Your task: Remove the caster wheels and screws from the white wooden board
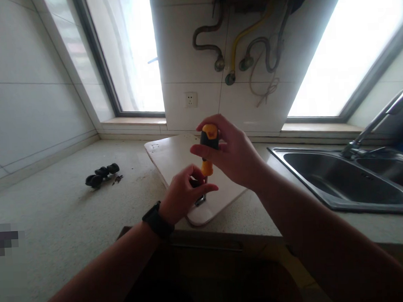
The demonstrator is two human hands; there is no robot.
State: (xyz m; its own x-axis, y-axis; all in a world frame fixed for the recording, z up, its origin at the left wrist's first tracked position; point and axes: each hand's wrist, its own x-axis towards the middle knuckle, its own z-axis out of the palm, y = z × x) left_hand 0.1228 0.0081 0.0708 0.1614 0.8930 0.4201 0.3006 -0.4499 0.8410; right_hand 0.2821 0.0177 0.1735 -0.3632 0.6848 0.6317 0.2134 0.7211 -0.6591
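My right hand [233, 147] is wrapped round the handle of a yellow-and-black screwdriver [209, 139], which stands upright with its shaft pointing down. Below it lies a pale board [175, 159] with rounded corners, flat on the counter. At the board's near corner my left hand [183, 192], a black watch on its wrist, closes on a black caster with a shiny metal plate [200, 200]. Its thumb and fingers are beside the screwdriver's shaft. The screwdriver tip meets the plate area, but the screw itself is hidden. Much of the caster is covered by my fingers.
Several black casters [102, 174] sit on the counter [124, 218] at the left, with small screws [118, 179] beside them. A steel sink [324, 176] with a faucet [372, 126] is at the right. A wall socket [190, 99] and hoses [236, 41] are behind.
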